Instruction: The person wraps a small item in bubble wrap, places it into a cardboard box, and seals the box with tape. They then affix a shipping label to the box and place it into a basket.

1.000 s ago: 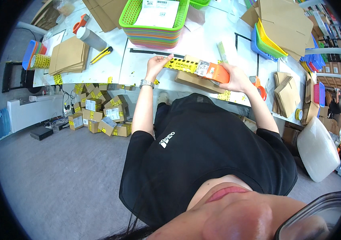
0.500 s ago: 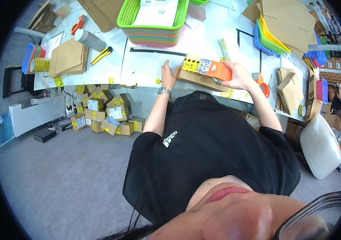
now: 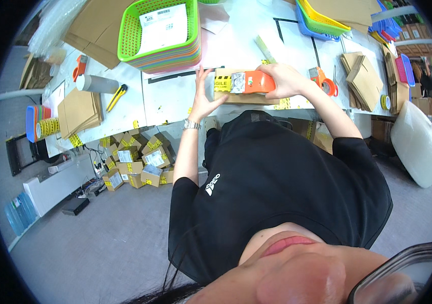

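Observation:
My right hand (image 3: 284,81) grips an orange tape dispenser (image 3: 256,81), which lies on a long brown cardboard box (image 3: 249,100) at the near edge of the white table (image 3: 167,101). Yellow-and-black warning tape (image 3: 222,84) runs from the dispenser over the box's left end. My left hand (image 3: 204,99) is open just left of that end, fingers raised and apart; whether it touches the box I cannot tell.
Stacked baskets (image 3: 165,61) with paper on top stand behind, more baskets (image 3: 309,25) at back right. Flat cardboard (image 3: 76,111), a grey bottle (image 3: 97,83) and yellow cutter (image 3: 117,97) lie left. A second dispenser (image 3: 327,86) lies right. Taped boxes (image 3: 152,175) are piled below.
My left hand has let go of the stretched tape and stands open at the box's end. My right hand with the dispenser has lowered along the box. The view has shifted.

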A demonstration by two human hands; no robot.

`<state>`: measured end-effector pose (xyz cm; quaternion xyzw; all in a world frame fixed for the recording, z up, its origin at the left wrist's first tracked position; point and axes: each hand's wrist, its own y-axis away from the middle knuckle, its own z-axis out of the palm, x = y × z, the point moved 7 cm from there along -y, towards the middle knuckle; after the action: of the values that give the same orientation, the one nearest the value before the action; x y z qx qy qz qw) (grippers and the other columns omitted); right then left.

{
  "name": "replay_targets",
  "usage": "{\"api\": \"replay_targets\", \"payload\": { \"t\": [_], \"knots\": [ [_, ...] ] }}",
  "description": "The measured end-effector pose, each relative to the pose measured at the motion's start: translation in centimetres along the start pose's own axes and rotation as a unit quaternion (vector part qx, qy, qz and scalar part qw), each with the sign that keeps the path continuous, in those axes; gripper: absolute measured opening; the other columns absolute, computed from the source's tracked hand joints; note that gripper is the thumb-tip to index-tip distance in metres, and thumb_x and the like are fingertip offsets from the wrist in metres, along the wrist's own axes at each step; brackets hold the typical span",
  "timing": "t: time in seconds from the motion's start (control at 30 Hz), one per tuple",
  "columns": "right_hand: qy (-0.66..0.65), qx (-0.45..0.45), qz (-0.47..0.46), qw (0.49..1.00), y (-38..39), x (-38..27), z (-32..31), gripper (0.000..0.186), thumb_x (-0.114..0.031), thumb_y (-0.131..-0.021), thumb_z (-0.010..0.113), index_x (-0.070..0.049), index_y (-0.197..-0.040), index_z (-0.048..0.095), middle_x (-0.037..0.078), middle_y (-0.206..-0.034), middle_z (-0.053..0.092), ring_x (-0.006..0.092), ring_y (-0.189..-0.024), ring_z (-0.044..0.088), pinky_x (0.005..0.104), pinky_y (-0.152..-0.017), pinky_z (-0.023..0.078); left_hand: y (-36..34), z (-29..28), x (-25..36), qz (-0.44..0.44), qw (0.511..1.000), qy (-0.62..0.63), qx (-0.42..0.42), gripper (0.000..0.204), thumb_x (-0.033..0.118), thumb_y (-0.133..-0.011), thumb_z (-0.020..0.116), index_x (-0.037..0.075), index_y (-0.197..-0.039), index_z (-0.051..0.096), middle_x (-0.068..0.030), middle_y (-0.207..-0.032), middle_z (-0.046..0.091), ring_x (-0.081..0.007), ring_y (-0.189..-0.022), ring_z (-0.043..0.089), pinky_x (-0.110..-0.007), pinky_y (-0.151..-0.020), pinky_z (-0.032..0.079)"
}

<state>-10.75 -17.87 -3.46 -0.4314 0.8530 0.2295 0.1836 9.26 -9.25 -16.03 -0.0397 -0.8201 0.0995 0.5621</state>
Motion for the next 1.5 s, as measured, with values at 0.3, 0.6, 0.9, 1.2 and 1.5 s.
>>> {"api": "replay_targets", "payload": {
  "t": [0.3, 0.6, 0.9, 1.2, 1.5],
  "knots": [
    [0.006, -0.079, 0.032, 0.996, -0.5, 0.8, -0.6, 0.055, -0.024, -0.06, 0.073, 0.001, -0.107, 0.06, 0.02, -0.091, 0.068, 0.0373, -0.089, 0.066, 0.0441, -0.08, 0.052, -3.0, 1.4, -1.9, -0.07, 0.983, -0.079, -0.151, 0.072, 0.046, -0.061, 0.088, 0.029, -0.124, 0.056, -0.0287, -0.161, 0.007, -0.0438, -0.15, -0.007, -0.067, -0.113, 0.003],
    [-0.039, -0.004, 0.028, 0.999, 12.0, 12.0, -3.9, 0.066, -0.023, -0.06, 0.074, -0.001, -0.121, 0.059, 0.02, -0.102, 0.068, 0.0366, -0.097, 0.065, 0.0419, -0.087, 0.05, -3.1, 0.9, -2.2, -0.097, 0.974, -0.106, -0.177, 0.074, 0.046, -0.062, 0.088, 0.029, -0.126, 0.055, -0.0253, -0.162, 0.006, -0.041, -0.15, -0.007, -0.067, -0.113, -0.002],
    [-0.091, 0.018, -0.027, 0.995, 11.9, 17.1, 1.1, 0.071, -0.025, -0.059, 0.074, 0.0, -0.124, 0.057, 0.02, -0.102, 0.067, 0.0373, -0.095, 0.065, 0.0446, -0.083, 0.051, -3.0, 0.2, -1.0, -0.154, 0.958, -0.151, -0.191, 0.073, 0.041, -0.065, 0.088, 0.028, -0.128, 0.054, -0.0213, -0.162, 0.013, -0.0383, -0.151, -0.003, -0.06, -0.118, 0.002],
    [-0.151, 0.1, -0.041, 0.983, 9.6, 16.7, 6.5, 0.07, -0.027, -0.059, 0.077, -0.001, -0.121, 0.058, 0.02, -0.1, 0.068, 0.0384, -0.094, 0.065, 0.0449, -0.082, 0.052, -1.8, 14.1, 11.9, 0.0, 0.949, -0.292, -0.12, 0.074, 0.032, -0.083, 0.067, 0.009, -0.148, 0.04, -0.0163, -0.157, 0.031, -0.0366, -0.146, 0.025, -0.055, -0.118, 0.015],
    [-0.209, 0.092, -0.027, 0.973, 14.4, 18.2, 6.7, 0.067, -0.024, -0.059, 0.077, 0.0, -0.119, 0.056, 0.02, -0.103, 0.067, 0.0378, -0.096, 0.065, 0.0434, -0.082, 0.052, -1.0, 16.8, 8.5, 0.045, 0.846, -0.522, -0.098, 0.073, 0.019, -0.083, 0.054, 0.028, -0.153, 0.033, -0.0132, -0.161, 0.022, -0.0367, -0.147, 0.022, -0.069, -0.113, 0.009]
  ]
}}
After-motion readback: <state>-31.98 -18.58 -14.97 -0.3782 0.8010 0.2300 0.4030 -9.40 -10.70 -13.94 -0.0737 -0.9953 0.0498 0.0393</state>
